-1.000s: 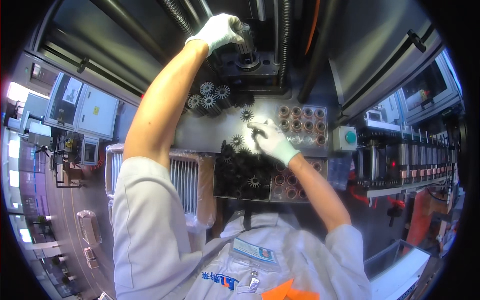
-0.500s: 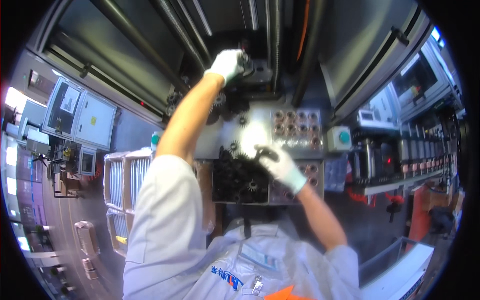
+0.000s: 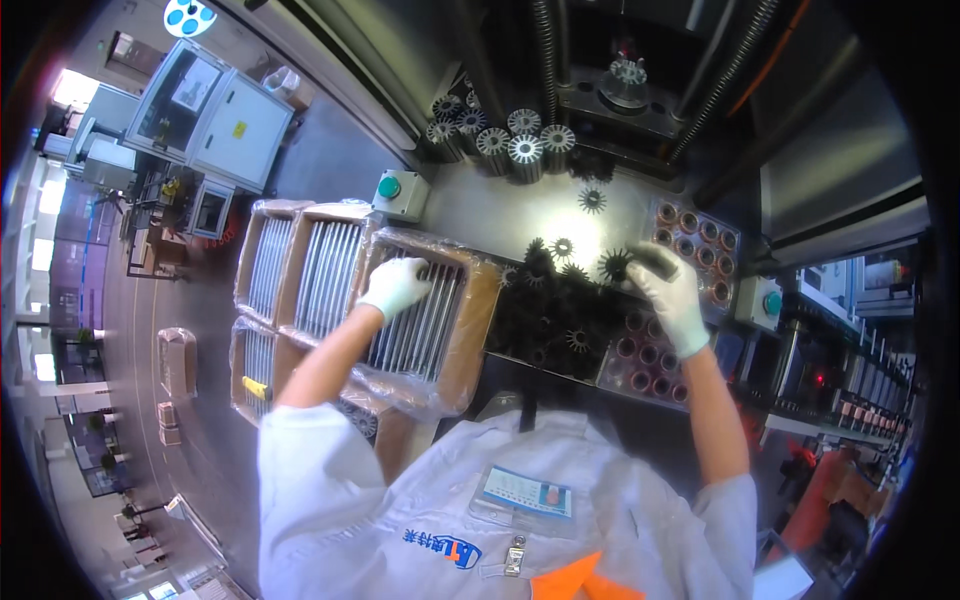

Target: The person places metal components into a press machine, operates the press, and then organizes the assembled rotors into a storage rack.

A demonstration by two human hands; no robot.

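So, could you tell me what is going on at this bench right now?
A person in a white coat and white gloves works at a machine bench. The left hand rests on metal rods in a plastic-lined cardboard box. The right hand grips a black toothed rotor core over a heap of such cores, beside trays of copper-coloured rings. More cores stand at the back of the bench.

White cloth gloves are covering each hand [image 3: 395,285]; cardboard box [image 3: 478,330] is looking matt, its rods [image 3: 410,325] shiny metal under glossy plastic film [image 3: 400,375].
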